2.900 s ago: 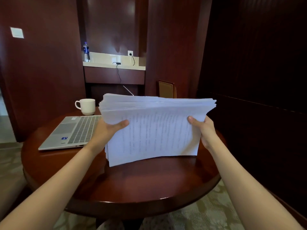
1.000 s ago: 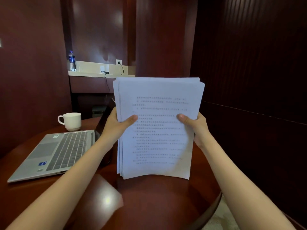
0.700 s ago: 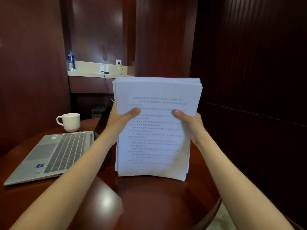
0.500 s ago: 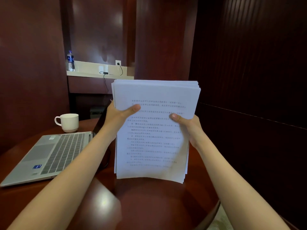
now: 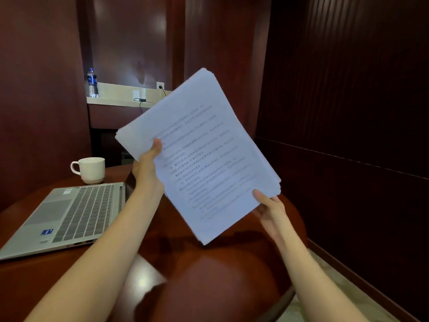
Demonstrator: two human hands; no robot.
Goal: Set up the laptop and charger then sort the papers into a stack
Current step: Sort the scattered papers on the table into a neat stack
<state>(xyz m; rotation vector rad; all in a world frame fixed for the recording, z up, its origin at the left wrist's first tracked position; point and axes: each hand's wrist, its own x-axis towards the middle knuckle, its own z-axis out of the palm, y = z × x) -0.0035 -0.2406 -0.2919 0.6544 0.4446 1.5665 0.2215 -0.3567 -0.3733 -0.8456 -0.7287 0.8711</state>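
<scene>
Here, the stack of papers hangs tilted above the counter, long axis running upper left to lower right, printed face toward the camera. The left grip pinches its upper-left edge and the right grip its lower-right corner. Fingers behind are hidden and the print is unreadable.

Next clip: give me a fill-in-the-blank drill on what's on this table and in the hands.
The left hand and right hand grip one stack of ___.
The laptop on the table has its lid ___.
The cup behind the laptop is coloured ___.
Missing: papers; open; white.
</scene>
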